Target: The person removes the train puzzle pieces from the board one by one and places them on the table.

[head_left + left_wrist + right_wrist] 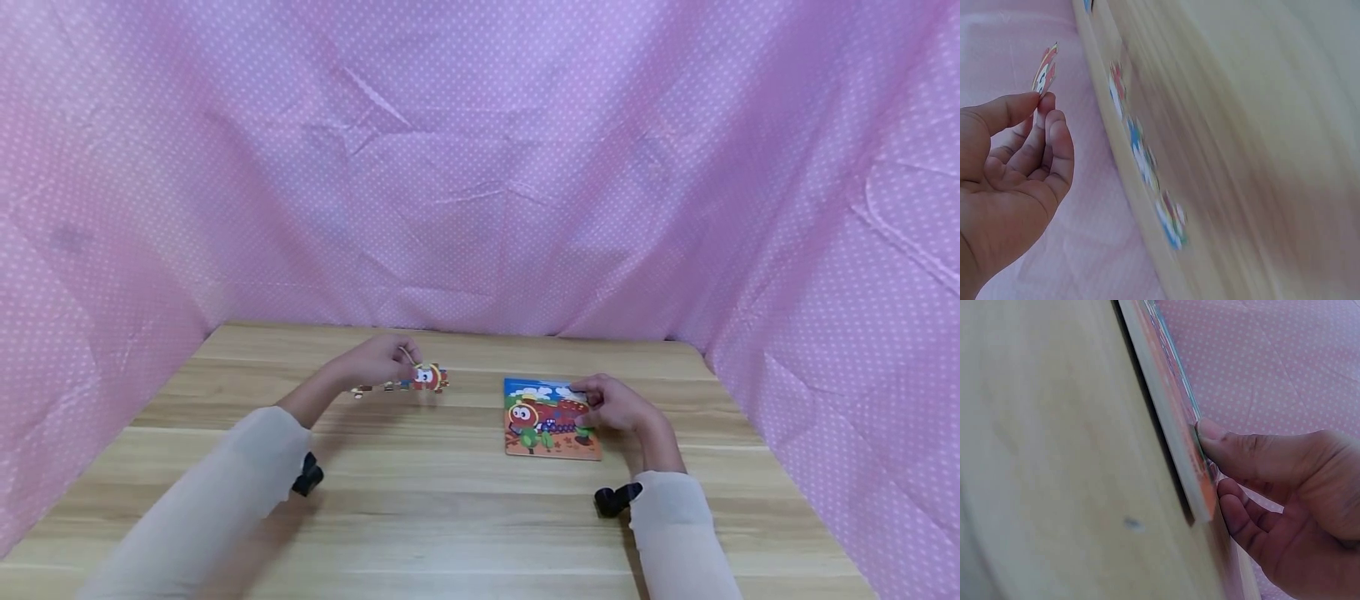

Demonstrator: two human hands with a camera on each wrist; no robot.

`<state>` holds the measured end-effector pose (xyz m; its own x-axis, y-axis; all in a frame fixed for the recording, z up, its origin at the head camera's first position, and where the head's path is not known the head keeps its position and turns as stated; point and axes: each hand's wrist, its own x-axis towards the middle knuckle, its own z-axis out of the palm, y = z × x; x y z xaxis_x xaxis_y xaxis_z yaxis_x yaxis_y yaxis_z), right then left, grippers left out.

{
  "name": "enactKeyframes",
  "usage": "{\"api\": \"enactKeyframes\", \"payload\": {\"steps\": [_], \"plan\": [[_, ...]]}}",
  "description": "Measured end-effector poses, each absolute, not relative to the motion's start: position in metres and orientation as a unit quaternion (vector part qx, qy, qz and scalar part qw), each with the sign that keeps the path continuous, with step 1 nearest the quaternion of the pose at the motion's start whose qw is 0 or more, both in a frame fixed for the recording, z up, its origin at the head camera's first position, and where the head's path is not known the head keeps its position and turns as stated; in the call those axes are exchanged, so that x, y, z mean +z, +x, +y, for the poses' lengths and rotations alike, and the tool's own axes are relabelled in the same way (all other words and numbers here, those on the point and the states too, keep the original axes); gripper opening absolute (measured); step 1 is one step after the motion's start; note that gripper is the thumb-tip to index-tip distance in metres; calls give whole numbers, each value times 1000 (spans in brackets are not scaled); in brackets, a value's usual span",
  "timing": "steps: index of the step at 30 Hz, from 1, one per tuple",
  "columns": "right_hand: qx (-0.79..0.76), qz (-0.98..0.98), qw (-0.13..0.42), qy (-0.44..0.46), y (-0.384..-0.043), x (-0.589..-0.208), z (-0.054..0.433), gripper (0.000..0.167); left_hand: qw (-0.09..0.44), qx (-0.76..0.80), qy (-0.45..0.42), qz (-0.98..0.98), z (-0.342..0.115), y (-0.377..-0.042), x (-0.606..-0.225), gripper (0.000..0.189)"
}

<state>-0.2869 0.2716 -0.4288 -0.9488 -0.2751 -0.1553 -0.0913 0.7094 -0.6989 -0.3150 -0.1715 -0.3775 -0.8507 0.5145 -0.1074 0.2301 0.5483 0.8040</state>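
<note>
Between thumb and fingertips my left hand (382, 360) pinches a jigsaw piece (1044, 72) with a red face and a white eye, lifted above the table. Several loose jigsaw pieces (1142, 155) lie in a row on the wood beneath that hand, blurred in the left wrist view. A square picture puzzle (534, 433) of a red cartoon train under blue sky lies flat to the right. My right hand (618, 406) holds its right side, the thumb on the picture and the other fingers at the edge. The fingers partly hide the train.
The wooden table (450, 517) is bordered at the back and sides by a hanging pink dotted cloth (480, 208). Black wrist cameras (617, 500) are strapped over both pale sleeves.
</note>
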Motion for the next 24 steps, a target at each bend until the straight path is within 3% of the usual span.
{"api": "enactKeyframes", "payload": {"steps": [24], "plan": [[-361, 918, 130, -102, -289, -430, 278, 56, 142, 350, 218, 900, -257, -271, -391, 22]]}}
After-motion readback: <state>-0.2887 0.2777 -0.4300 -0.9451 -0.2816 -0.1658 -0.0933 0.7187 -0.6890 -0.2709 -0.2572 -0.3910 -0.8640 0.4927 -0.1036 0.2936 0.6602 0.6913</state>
